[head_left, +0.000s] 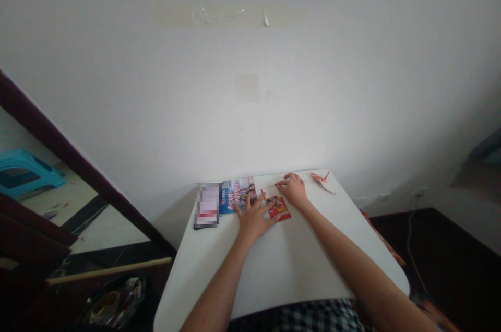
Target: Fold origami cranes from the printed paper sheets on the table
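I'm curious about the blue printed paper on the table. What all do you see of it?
The blue printed paper looks thin and lies flat near the far edge of the white table. Large, pale pinkish lettering covers its middle; a darker picture, too small to make out, fills its right part. Fingers of the left hand overlap its lower right, hiding some of it.

At near centre the table (289,264) lay open; the left hand (253,215) partly blocked the red paper (283,212), the wall (274,136) barring passage beyond.
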The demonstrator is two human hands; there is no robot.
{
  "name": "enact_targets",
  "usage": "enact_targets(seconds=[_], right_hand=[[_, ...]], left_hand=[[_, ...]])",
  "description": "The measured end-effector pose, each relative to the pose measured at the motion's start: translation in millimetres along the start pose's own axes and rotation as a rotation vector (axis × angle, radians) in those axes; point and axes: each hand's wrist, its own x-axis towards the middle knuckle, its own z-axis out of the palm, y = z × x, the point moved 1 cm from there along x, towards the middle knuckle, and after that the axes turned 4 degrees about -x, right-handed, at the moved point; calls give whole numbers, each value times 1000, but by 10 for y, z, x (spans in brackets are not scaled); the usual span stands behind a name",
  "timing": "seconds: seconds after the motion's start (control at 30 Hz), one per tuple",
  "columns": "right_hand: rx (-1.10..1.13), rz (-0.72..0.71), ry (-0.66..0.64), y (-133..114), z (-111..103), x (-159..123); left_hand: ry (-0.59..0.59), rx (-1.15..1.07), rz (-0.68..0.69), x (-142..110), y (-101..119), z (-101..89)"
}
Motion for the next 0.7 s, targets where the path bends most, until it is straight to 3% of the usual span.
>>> enact_targets(seconds=[0.27,0.7], right_hand=[[24,-35,6,49,-1,-56],[81,-205,-125,268,-72,-99]], left_hand=[[0,-1,6,-11,10,-20],[4,25,2,-22,27,-17]])
